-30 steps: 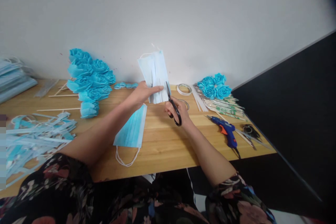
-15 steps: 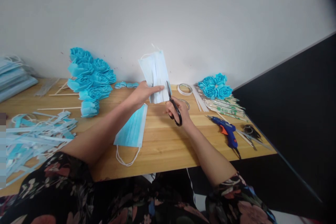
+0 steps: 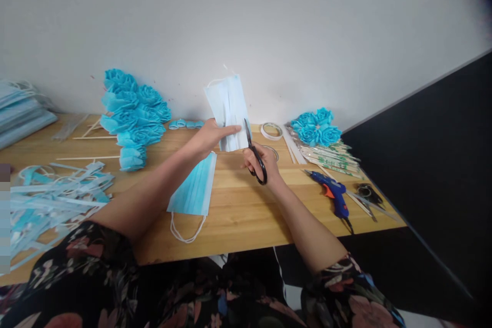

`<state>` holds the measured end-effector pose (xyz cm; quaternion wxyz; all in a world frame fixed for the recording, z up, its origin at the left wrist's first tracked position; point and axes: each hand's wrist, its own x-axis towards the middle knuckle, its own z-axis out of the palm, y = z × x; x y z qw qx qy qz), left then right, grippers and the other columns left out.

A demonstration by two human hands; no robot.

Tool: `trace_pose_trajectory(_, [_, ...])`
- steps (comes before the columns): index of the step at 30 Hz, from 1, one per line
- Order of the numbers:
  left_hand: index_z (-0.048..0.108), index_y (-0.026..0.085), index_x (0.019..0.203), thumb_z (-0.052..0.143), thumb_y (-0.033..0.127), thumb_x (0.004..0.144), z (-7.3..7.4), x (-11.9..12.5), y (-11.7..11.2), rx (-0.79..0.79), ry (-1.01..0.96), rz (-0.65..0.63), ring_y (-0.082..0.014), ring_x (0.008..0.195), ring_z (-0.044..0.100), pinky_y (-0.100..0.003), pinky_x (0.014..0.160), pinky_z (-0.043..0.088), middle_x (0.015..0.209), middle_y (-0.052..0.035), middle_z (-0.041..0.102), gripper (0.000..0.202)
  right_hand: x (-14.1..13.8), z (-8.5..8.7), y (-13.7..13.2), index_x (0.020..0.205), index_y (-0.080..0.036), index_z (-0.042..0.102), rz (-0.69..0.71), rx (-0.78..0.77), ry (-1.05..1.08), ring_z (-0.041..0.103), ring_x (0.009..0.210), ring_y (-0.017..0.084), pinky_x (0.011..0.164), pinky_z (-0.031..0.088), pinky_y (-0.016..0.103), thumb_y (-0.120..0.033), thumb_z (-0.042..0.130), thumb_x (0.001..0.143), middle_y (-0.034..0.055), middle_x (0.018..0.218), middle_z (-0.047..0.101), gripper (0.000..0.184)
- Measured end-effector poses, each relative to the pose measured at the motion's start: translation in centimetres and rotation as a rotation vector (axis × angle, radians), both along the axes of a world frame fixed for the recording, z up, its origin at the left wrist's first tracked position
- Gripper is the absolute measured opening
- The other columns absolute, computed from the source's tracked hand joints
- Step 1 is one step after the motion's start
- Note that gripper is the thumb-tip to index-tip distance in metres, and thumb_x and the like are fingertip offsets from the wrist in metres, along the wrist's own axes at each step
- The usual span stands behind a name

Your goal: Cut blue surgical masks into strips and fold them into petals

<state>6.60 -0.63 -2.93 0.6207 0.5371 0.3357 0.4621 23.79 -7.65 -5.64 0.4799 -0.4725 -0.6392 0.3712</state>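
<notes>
My left hand [image 3: 213, 136] grips a pale blue and white face mask [image 3: 232, 102], its thumb lying across the front. The mask is raised above the table, with a white ear loop at its upper end. In my right hand [image 3: 265, 161] is a pair of scissors [image 3: 257, 161] with black handles, the blades pointing up along the mask's right edge. Whether the blades have cut into the edge I cannot tell. Below my left forearm a second, brighter blue face mask [image 3: 194, 187] lies flat, its ear loops toward the table's front edge.
Blue paper-like flowers [image 3: 132, 107] stand at left, above a heap of cut strips [image 3: 57, 200]. Stacked masks [image 3: 23, 113] lie far left. At right are tape rolls [image 3: 271, 137], more blue flowers [image 3: 317, 130], packed sticks [image 3: 332, 156] and a blue glue gun [image 3: 332, 192] on the wooden table [image 3: 246, 225].
The whole scene sits a touch further right from a slight camera shift. Both hands, the held mask and the scissors keep nearly the same pose.
</notes>
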Motion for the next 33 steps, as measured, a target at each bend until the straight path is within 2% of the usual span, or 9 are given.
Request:
trace_pose_trajectory(10, [0.075, 0.01, 0.101, 0.087, 0.038, 0.065, 0.55, 0.06, -0.33, -0.029, 0.007, 0.016, -0.027, 0.093, 0.071, -0.039, 0.086, 0.055, 0.102, -0.0142, 0.077, 0.047, 0.19, -0.5, 0.19, 0.077, -0.02, 0.058, -0.029, 0.027, -0.041, 0.051, 0.042, 0.01, 0.047, 0.046, 0.023, -0.059, 0.06, 0.085, -0.0056, 0.05, 0.046, 0.04])
trace_pose_trajectory(19, [0.073, 0.009, 0.103, 0.085, 0.043, 0.067, 0.61, 0.05, -0.22, -0.037, -0.077, 0.023, -0.0315, 0.102, 0.07, -0.045, 0.094, 0.053, 0.1, -0.0151, 0.077, 0.051, 0.17, -0.5, 0.3, 0.075, -0.02, 0.056, -0.034, 0.034, -0.044, 0.053, 0.043, 0.01, 0.046, 0.045, 0.022, -0.056, 0.061, 0.084, -0.0058, 0.052, 0.046, 0.037])
trace_pose_trajectory(23, [0.072, 0.008, 0.102, 0.087, 0.042, 0.066, 0.94, 0.13, -0.37, -0.051, -0.117, 0.001, -0.0311, 0.101, 0.071, -0.045, 0.094, 0.054, 0.095, -0.0142, 0.077, 0.051, 0.12, -0.6, 0.31, 0.075, -0.021, 0.055, -0.022, 0.022, -0.037, 0.048, 0.042, 0.009, 0.045, 0.045, 0.023, -0.06, 0.062, 0.084, -0.0058, 0.053, 0.046, 0.04])
trace_pose_trajectory(27, [0.073, 0.009, 0.098, 0.089, 0.036, 0.061, 0.91, 0.29, -0.36, -0.056, -0.112, 0.048, -0.0293, 0.097, 0.072, -0.044, 0.091, 0.055, 0.095, -0.0127, 0.077, 0.048, 0.1, -0.47, 0.25, 0.076, -0.022, 0.052, 0.037, -0.002, 0.029, 0.041, 0.044, 0.008, 0.053, 0.05, 0.026, -0.066, 0.061, 0.083, -0.0069, 0.055, 0.042, 0.046])
trace_pose_trajectory(33, [0.074, 0.009, 0.098, 0.09, 0.036, 0.059, 0.69, 0.43, -0.31, -0.021, -0.105, 0.065, -0.027, 0.09, 0.071, -0.04, 0.086, 0.055, 0.096, -0.0116, 0.077, 0.05, 0.29, 0.27, 0.15, 0.074, -0.022, 0.049, 0.045, 0.065, -0.074, 0.042, 0.051, 0.01, 0.049, 0.032, 0.026, -0.073, 0.054, 0.085, -0.0031, 0.059, 0.046, 0.053])
